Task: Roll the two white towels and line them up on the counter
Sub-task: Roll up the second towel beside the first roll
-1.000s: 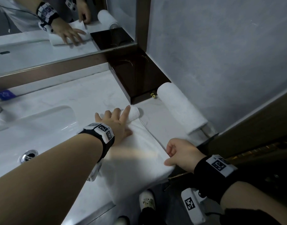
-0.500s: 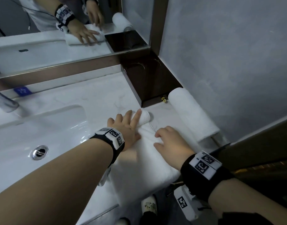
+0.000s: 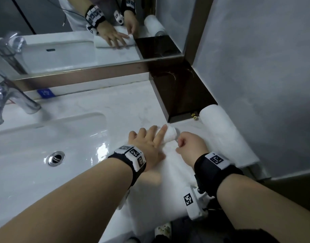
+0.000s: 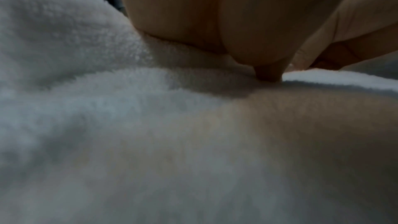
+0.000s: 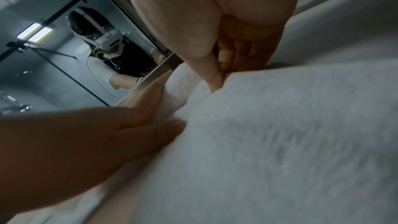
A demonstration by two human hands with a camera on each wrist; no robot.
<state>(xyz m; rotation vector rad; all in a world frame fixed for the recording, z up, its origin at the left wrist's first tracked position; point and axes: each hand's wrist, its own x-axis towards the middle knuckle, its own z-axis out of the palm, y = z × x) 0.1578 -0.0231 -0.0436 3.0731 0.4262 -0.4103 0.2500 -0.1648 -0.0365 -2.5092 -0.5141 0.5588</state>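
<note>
A rolled white towel (image 3: 222, 132) lies along the grey wall at the right of the counter. A second white towel (image 3: 171, 181) is spread flat on the counter and hangs over its front edge, and its far end is turned into a small roll (image 3: 170, 135). My left hand (image 3: 147, 139) lies flat on that roll with straight fingers. My right hand (image 3: 189, 144) is curled at the roll's right end, pinching the towel (image 5: 280, 142) between thumb and fingers (image 5: 215, 77). The left wrist view shows only my left palm (image 4: 237, 23) pressed into the terry cloth (image 4: 150, 142).
A white sink basin (image 3: 45, 137) with a drain (image 3: 56, 158) and a chrome faucet (image 3: 10, 95) fills the left. A dark wooden box (image 3: 182, 95) stands in the back corner, touching the rolled towel. A mirror (image 3: 71, 55) runs along the back.
My right hand left the towel's near right corner and moved forward to the rolled far end, where it now pinches the cloth. My left hand stayed on the roll.
</note>
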